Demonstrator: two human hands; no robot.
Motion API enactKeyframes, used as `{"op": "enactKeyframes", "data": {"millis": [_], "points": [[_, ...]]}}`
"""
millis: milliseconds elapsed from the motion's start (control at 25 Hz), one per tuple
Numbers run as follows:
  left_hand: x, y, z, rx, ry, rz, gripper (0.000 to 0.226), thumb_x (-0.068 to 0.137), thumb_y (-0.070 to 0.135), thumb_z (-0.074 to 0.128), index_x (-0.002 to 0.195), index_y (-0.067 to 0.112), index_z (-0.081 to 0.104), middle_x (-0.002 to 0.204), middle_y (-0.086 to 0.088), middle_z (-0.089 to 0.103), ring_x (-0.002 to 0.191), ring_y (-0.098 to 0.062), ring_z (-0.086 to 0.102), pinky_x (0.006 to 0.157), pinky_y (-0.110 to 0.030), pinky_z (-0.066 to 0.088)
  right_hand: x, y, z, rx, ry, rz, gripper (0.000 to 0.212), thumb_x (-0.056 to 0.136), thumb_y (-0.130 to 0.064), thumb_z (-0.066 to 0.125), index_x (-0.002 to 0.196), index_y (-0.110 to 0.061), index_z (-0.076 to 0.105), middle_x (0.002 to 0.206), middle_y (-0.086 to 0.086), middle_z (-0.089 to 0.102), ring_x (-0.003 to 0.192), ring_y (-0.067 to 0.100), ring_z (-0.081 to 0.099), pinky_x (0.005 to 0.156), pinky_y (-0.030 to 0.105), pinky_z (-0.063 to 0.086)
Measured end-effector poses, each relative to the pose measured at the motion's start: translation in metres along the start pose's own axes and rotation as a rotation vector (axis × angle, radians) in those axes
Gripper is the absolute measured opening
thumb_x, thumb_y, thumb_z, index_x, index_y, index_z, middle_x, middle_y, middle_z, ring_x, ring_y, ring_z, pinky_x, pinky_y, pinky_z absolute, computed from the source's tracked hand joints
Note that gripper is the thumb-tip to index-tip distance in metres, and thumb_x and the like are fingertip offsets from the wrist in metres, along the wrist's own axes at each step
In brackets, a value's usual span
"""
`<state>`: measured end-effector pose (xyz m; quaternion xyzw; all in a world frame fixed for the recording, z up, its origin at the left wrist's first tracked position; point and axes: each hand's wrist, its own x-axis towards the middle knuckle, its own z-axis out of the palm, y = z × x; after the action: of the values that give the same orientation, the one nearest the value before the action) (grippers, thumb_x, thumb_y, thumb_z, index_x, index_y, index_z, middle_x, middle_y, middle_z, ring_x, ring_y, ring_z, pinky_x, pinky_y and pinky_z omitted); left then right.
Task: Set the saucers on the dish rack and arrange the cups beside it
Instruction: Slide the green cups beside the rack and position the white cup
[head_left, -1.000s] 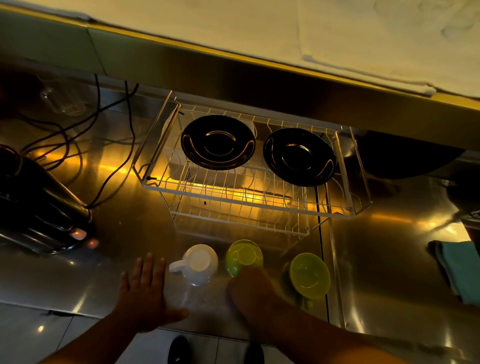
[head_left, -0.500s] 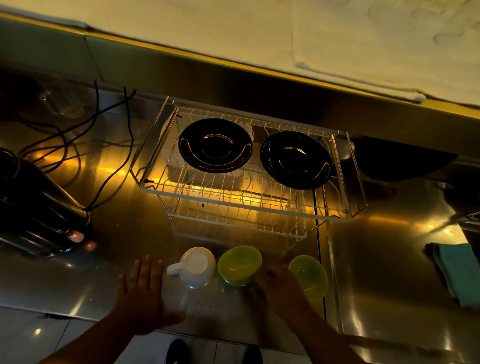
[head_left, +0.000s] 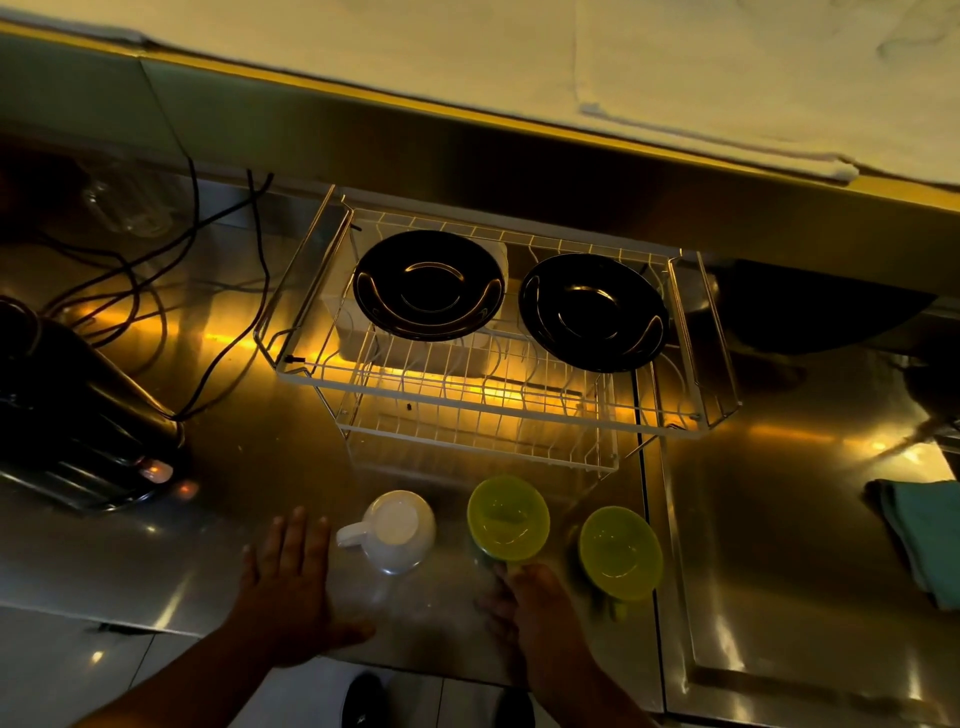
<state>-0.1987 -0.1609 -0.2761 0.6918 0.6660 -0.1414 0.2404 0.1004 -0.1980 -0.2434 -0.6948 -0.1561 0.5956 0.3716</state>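
— Steel worktop (head_left: 249, 467) all round us, dim and amber-lit, with the wire dish rack (head_left: 467, 395) against the back wall and dark cables (head_left: 197, 291) trailing off to the left.

— Both black saucers are up on the rack already: the left saucer (head_left: 428, 286) and the right saucer (head_left: 592, 312), lying flat and glossy side by side on the top tier.

— And our three cups stand in a row just in front of the rack. The white cup (head_left: 397, 530) has its handle pointing left; then the middle green cup (head_left: 508, 517); then the right green cup (head_left: 621, 552).

— What are our hands doing?

— Our left hand (head_left: 291, 587) lies flat and spread on the worktop beside the white cup, grasping nothing. Our right hand (head_left: 524, 592) has its fingertips at the near edge of the middle green cup; whether that grip is closed on the cup we cannot tell.

— What could go wrong?

— The steel looks slick, and the green cups look light, perhaps plastic. A nudge from our right hand could send the middle one sliding into its neighbours. The row also sits near the worktop's front edge.
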Motion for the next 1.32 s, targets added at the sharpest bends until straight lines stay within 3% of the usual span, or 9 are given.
{"op": "enactKeyframes", "data": {"millis": [160,400,480,600,720,920,1080,1200,1320], "points": [[0.001,-0.001,0.000,-0.006,-0.022,-0.010,0.157,0.039,0.111,0.032,0.151,0.015,-0.021,0.157,-0.010,-0.033,0.146,-0.032,-0.031,0.117,-0.062,-0.007,0.009,0.003,-0.006,-0.276,0.074,-0.074,0.020,0.097,-0.019,0.059,0.088,-0.001,0.063,0.082,0.026,0.066,0.080,0.044,0.068,0.070,0.050,0.056],[0.002,-0.004,0.001,-0.019,-0.037,-0.008,0.157,0.038,0.112,0.030,0.148,0.016,-0.027,0.151,-0.008,-0.042,0.138,-0.027,-0.043,0.116,-0.061,-0.012,-0.005,-0.013,-0.013,-0.502,0.148,-0.250,0.032,0.085,-0.024,0.068,0.061,-0.013,0.052,0.053,0.001,0.054,0.053,0.018,0.050,0.055,0.042,0.043],[0.000,-0.005,0.001,-0.005,-0.036,-0.008,0.156,0.038,0.113,0.029,0.149,0.017,-0.026,0.153,-0.008,-0.040,0.139,-0.028,-0.041,0.116,-0.062,-0.011,-0.018,-0.027,-0.001,-0.765,0.102,-0.430,0.027,0.086,-0.036,0.065,0.069,-0.022,0.050,0.060,-0.003,0.057,0.057,0.012,0.054,0.056,0.039,0.046],[-0.002,-0.002,-0.003,-0.010,-0.051,-0.003,0.155,0.040,0.112,0.029,0.149,0.016,-0.025,0.154,-0.010,-0.038,0.140,-0.029,-0.039,0.116,-0.063,-0.010,-0.030,-0.057,0.050,-1.161,-0.197,-0.809,0.019,0.086,-0.048,0.056,0.091,-0.029,0.057,0.085,-0.005,0.064,0.077,0.012,0.060,0.063,0.032,0.050],[-0.002,0.000,-0.006,-0.006,-0.077,-0.008,0.154,0.040,0.113,0.025,0.144,0.015,-0.034,0.148,-0.010,-0.047,0.135,-0.030,-0.047,0.115,-0.062,-0.015,-0.022,-0.085,0.115,-1.533,-0.306,-1.203,0.036,0.086,-0.043,0.059,0.111,-0.018,0.066,0.110,0.007,0.067,0.100,0.026,0.062,0.083,0.038,0.050],[-0.002,0.001,-0.011,-0.010,-0.125,-0.004,0.154,0.039,0.112,0.023,0.139,0.014,-0.040,0.146,-0.011,-0.052,0.132,-0.032,-0.050,0.113,-0.061,-0.019,0.000,-0.097,0.160,-1.664,-0.271,-0.968,0.038,0.082,-0.038,0.074,0.107,-0.011,0.071,0.106,0.010,0.070,0.096,0.030,0.067,0.083,0.042,0.055],[-0.002,0.000,-0.011,-0.014,-0.119,0.013,0.153,0.042,0.111,0.025,0.141,0.013,-0.038,0.148,-0.013,-0.049,0.135,-0.034,-0.046,0.114,-0.060,-0.018,0.011,-0.099,0.164,-1.723,-0.218,-0.791,0.040,0.088,-0.047,0.063,0.103,-0.011,0.069,0.098,0.010,0.071,0.088,0.028,0.067,0.078,0.039,0.055],[-0.002,0.000,-0.010,-0.005,-0.124,0.001,0.153,0.043,0.111,0.026,0.141,0.013,-0.038,0.149,-0.013,-0.049,0.134,-0.034,-0.047,0.114,-0.060,-0.017,0.024,-0.103,0.157,-1.718,-0.254,-0.692,0.026,0.092,-0.035,0.056,0.095,-0.012,0.069,0.099,0.012,0.071,0.092,0.032,0.067,0.077,0.036,0.052],[-0.001,0.000,-0.011,0.001,-0.132,-0.008,0.152,0.043,0.111,0.026,0.141,0.014,-0.039,0.148,-0.013,-0.049,0.133,-0.034,-0.048,0.114,-0.060,-0.017,0.032,-0.104,0.153,-1.873,-0.306,-0.681,0.031,0.098,-0.026,0.051,0.115,-0.007,0.069,0.114,0.015,0.069,0.105,0.036,0.066,0.085,0.044,0.055]]}}
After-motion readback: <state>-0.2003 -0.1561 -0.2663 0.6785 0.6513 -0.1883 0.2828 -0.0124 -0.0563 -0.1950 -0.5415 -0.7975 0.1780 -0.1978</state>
